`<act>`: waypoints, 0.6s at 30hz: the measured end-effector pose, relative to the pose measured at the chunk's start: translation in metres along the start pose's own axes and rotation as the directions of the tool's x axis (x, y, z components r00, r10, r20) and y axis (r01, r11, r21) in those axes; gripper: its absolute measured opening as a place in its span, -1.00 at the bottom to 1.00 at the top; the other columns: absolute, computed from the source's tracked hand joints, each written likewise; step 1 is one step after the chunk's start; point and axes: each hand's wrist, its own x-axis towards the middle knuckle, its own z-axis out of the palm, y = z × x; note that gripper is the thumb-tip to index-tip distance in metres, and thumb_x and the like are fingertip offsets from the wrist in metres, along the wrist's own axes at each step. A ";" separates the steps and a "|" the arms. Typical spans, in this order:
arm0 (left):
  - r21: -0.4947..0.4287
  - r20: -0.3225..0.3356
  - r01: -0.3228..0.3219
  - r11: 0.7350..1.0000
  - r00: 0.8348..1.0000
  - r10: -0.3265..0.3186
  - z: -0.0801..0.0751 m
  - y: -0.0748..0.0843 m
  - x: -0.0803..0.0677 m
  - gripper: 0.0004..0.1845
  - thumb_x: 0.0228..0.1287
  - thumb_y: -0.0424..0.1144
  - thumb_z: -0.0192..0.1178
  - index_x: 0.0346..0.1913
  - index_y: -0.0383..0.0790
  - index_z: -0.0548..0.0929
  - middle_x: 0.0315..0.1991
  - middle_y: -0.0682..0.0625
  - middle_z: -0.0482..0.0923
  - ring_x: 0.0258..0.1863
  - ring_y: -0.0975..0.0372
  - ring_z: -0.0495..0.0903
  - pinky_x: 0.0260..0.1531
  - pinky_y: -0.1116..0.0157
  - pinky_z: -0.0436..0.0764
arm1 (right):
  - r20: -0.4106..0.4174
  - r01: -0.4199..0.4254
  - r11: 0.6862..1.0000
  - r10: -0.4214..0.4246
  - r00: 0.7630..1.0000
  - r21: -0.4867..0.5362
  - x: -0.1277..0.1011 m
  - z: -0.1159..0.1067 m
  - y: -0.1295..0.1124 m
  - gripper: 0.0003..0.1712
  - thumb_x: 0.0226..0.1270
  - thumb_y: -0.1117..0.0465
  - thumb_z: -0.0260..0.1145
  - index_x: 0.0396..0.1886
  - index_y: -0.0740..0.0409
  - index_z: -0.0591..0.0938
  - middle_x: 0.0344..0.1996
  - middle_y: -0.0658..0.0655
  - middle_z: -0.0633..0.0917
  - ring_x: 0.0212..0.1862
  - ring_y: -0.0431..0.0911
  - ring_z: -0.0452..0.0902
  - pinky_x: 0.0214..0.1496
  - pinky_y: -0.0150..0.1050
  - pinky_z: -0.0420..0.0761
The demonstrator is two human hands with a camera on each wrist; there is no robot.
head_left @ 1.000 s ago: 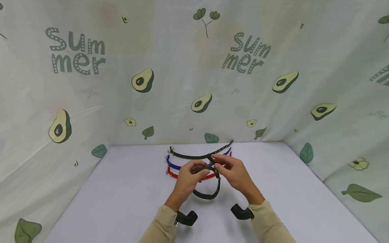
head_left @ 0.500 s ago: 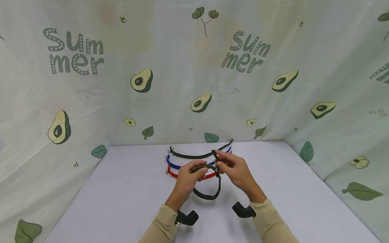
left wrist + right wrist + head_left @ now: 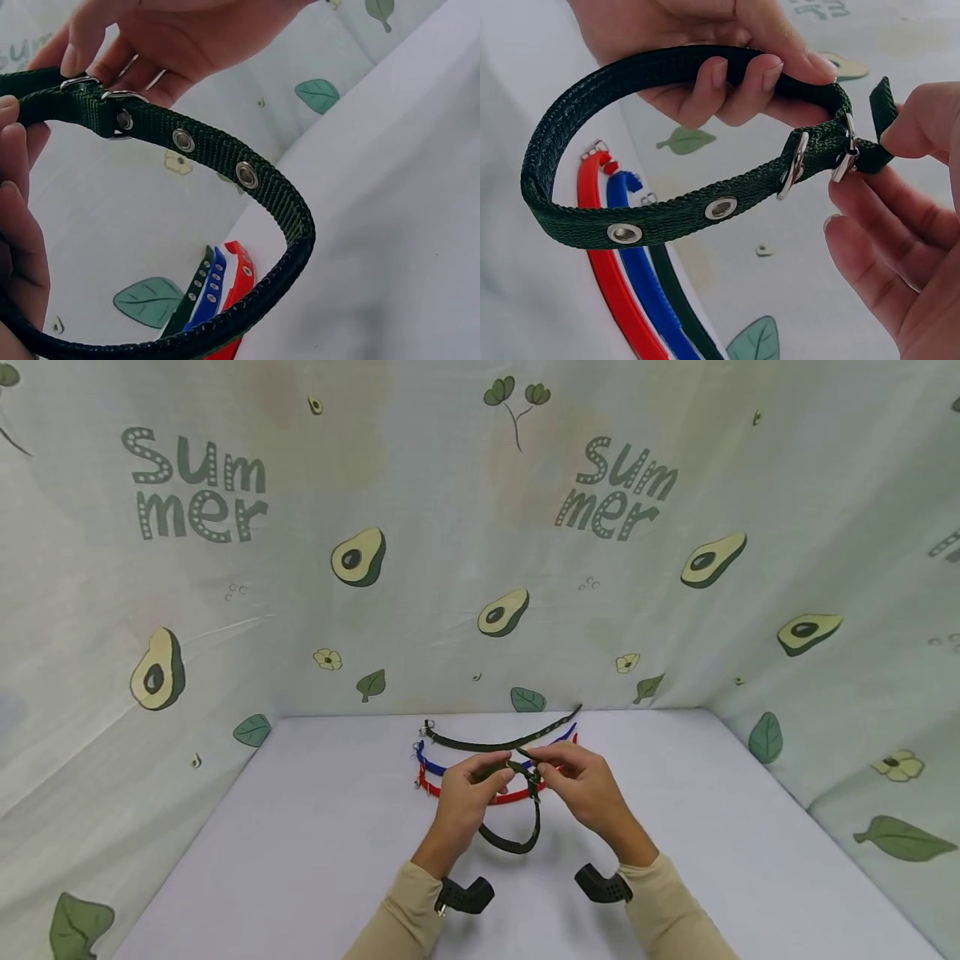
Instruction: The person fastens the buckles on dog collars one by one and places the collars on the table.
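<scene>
Gripping a looped green collar in both hands

Sitting just below the centre of the head view, the looped green collar (image 3: 671,219) hangs in the air between the two hands, its curve reaching downward over the white table (image 3: 300,860). The left hand (image 3: 463,797) clasps the band, thumb on the outside and fingers curled inside the loop. The right hand (image 3: 588,793) pinches the strap end (image 3: 883,109) between thumb and fingers; that end stands out past the metal buckle (image 3: 846,161), and a metal ring (image 3: 798,165) sits just beside it on the band. Silver eyelets (image 3: 625,233) dot the lower side of the loop in the right wrist view.

Three more collars lie bowed across the table near the middle of the head view: a second green collar (image 3: 472,747) farthest back, then a blue collar (image 3: 435,770), then a red collar (image 3: 513,797), partly hidden by the hands. Behind them rises a pale backdrop (image 3: 420,635) printed with avocados, leaves and "Summer". Beige sleeves (image 3: 397,918) enter from the bottom edge.
</scene>
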 end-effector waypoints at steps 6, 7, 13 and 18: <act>0.006 0.003 -0.023 1.000 1.000 0.023 0.004 0.001 0.000 -0.67 0.28 -0.10 0.40 0.08 -0.08 0.74 -0.12 -0.03 0.69 -0.16 0.09 0.64 -0.15 0.23 0.66 | -0.009 0.103 0.988 -0.105 0.994 -0.112 0.001 -0.001 0.004 -0.68 0.25 0.55 0.31 -0.13 0.14 0.79 -0.23 0.05 0.73 -0.24 -0.11 0.61 -0.27 -0.18 0.67; 0.005 0.002 -0.026 1.000 1.000 0.026 0.004 0.001 -0.001 -0.68 0.28 -0.11 0.40 0.07 -0.07 0.74 -0.11 -0.03 0.69 -0.15 0.09 0.64 -0.13 0.23 0.67 | -0.008 0.122 0.984 -0.124 0.992 -0.127 0.001 -0.001 0.004 -0.68 0.23 0.55 0.30 -0.15 0.15 0.79 -0.24 0.07 0.72 -0.25 -0.10 0.61 -0.28 -0.16 0.67; 0.011 0.005 -0.049 0.999 0.999 0.049 0.005 0.002 0.001 -0.68 0.26 -0.11 0.42 0.05 -0.09 0.75 -0.11 -0.01 0.70 -0.15 0.13 0.67 -0.13 0.27 0.67 | -0.006 0.216 0.954 -0.222 0.975 -0.207 0.003 0.001 0.004 -0.66 0.18 0.56 0.26 -0.22 0.12 0.80 -0.28 0.03 0.71 -0.25 -0.05 0.60 -0.31 -0.23 0.66; 0.060 0.018 -0.064 0.996 0.998 0.063 0.004 0.002 0.000 -0.68 0.26 -0.09 0.42 0.04 -0.07 0.75 -0.10 0.04 0.72 -0.14 0.17 0.69 -0.13 0.31 0.67 | -0.012 0.264 0.946 -0.271 0.963 -0.190 0.001 0.004 0.004 -0.58 0.10 0.61 0.29 -0.21 0.08 0.81 -0.29 0.00 0.70 -0.27 -0.07 0.58 -0.34 -0.29 0.63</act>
